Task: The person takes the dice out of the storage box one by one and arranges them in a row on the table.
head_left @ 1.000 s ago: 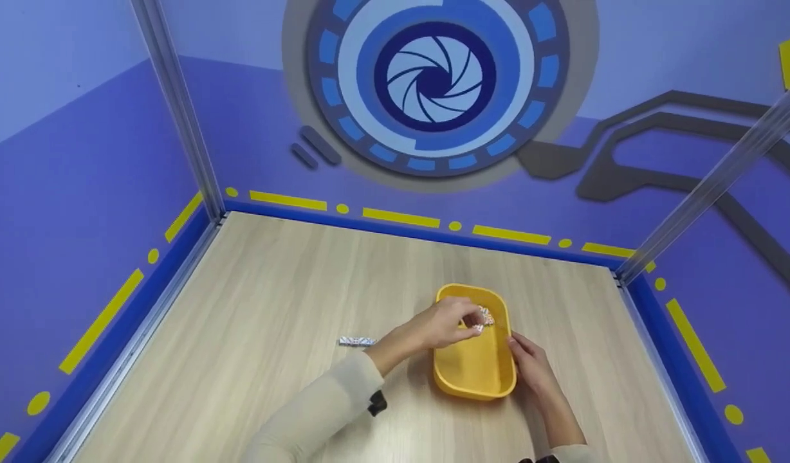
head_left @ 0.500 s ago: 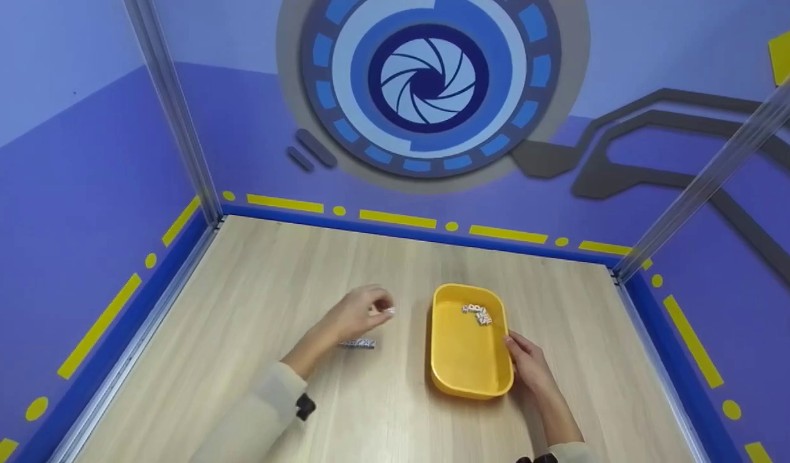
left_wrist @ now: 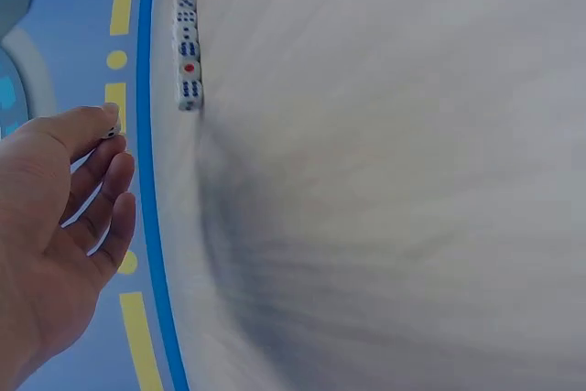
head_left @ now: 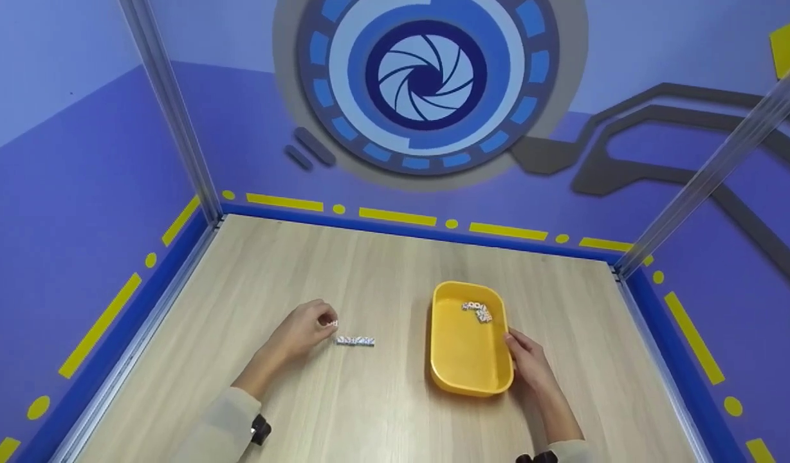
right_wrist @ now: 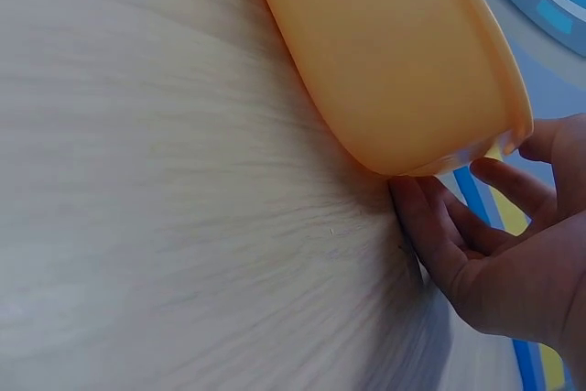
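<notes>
Between thumb and forefinger, my left hand [head_left: 303, 328] pinches a white die [left_wrist: 112, 130]. Just beside it on the table lies a straight row of dice [head_left: 355, 341], white with dark and red pips, touching end to end in the left wrist view. A yellow plastic bin [head_left: 469, 366] stands to the right, with several more dice [head_left: 478, 312] grouped near its far right inside corner. My right hand [head_left: 532, 363] grips the bin's right side; the right wrist view shows the thumb at the rim and fingers against the outer wall [right_wrist: 412, 70].
The light wood tabletop [head_left: 292, 257] is bounded by blue printed panels at the back and sides. Metal posts [head_left: 176, 109] rise at the back corners. Bare wood lies between the dice row and the bin.
My left hand has moved from above the bin leftward to the row's left end, pinching a die. The right hand stays on the bin.
</notes>
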`<state>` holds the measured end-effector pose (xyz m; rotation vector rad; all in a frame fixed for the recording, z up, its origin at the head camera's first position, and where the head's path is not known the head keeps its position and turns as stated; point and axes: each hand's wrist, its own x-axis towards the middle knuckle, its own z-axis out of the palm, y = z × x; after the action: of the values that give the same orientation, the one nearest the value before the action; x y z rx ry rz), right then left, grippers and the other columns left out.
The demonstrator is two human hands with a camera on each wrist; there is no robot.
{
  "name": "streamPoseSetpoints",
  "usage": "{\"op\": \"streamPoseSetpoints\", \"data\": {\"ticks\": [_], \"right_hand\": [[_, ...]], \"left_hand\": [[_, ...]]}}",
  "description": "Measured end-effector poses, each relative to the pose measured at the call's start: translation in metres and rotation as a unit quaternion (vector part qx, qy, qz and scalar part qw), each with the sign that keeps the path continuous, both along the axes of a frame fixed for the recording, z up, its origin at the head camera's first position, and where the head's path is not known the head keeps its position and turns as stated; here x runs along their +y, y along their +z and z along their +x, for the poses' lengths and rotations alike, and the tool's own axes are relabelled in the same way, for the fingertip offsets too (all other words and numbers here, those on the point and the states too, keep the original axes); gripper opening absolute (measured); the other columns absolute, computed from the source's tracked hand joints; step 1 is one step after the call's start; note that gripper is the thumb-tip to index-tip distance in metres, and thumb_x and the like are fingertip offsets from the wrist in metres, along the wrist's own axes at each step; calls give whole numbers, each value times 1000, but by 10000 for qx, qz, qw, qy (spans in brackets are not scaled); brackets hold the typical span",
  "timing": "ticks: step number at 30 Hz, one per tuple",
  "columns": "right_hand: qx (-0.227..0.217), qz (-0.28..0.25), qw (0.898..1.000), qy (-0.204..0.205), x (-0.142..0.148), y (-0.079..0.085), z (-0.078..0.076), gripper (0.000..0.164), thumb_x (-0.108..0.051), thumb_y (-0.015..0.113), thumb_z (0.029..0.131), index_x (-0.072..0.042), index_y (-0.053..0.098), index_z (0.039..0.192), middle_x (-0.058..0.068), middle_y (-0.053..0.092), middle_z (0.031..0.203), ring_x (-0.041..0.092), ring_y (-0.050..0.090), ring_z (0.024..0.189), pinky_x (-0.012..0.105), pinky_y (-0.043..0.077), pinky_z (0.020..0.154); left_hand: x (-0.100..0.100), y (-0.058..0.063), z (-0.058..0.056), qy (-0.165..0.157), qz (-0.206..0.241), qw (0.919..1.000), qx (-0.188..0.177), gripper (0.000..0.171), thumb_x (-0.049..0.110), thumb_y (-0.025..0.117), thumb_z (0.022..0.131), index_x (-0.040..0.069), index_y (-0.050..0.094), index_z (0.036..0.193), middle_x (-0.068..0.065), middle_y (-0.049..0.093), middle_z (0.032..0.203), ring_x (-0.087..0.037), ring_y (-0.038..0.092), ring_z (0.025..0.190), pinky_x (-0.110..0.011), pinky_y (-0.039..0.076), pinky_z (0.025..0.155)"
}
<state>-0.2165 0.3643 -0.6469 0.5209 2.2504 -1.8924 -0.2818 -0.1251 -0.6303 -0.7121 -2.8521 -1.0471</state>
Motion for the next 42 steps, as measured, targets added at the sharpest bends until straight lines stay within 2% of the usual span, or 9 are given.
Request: {"op": "streamPoseSetpoints", "data": {"ticks": [4,9,13,18,32,42], "right_hand": [[-80,-82,9999,-50,1,0,0,64,-50,49,101,-15,36,153,13,48,147,28,54,126,39,51,97],[-28,-197,9998,-60,0,-1,-1,62,-47,50,101,-14,37,153,14,51,144,27,57,122,37,52,94],[39,-220,9997,-72,-1,-1,-2,61,-45,50,102,-14,37,153,15,52,143,27,59,121,37,52,94],[31,-9,10000,-40,-1,-1,-3,62,-46,50,102,-13,36,153,14,49,147,27,56,125,37,50,97],[-60,42,9999,-95,0,-1,-3,65,-48,50,101,-13,35,153,15,49,146,26,58,120,37,52,94],[-18,-212,9997,-151,0,-2,-2,63,-48,51,101,-13,39,152,15,52,143,26,59,120,37,52,94]], "left_hand": [[-9,-6,5,27,-94,10000,4,8,19,74,90,17,69,95,4,62,92,-16,62,87,-30,52,76],[-10,-13,9,-5,-210,9998,9,7,17,75,88,16,70,93,3,60,89,-17,60,82,-30,50,72],[-8,-19,9,-91,-287,9995,-90,6,17,75,88,15,71,93,2,61,88,-17,59,80,-29,49,70],[-5,-24,6,-112,-288,9993,-226,7,16,76,87,15,71,92,2,61,88,-15,60,80,-28,49,70],[-3,-31,5,-111,-315,9992,-209,12,21,78,86,18,71,95,5,60,89,-10,58,80,-28,49,71],[-2,-34,2,-312,-236,9992,-15,13,23,76,88,17,73,99,5,59,91,-11,58,81,-29,50,72]]}}
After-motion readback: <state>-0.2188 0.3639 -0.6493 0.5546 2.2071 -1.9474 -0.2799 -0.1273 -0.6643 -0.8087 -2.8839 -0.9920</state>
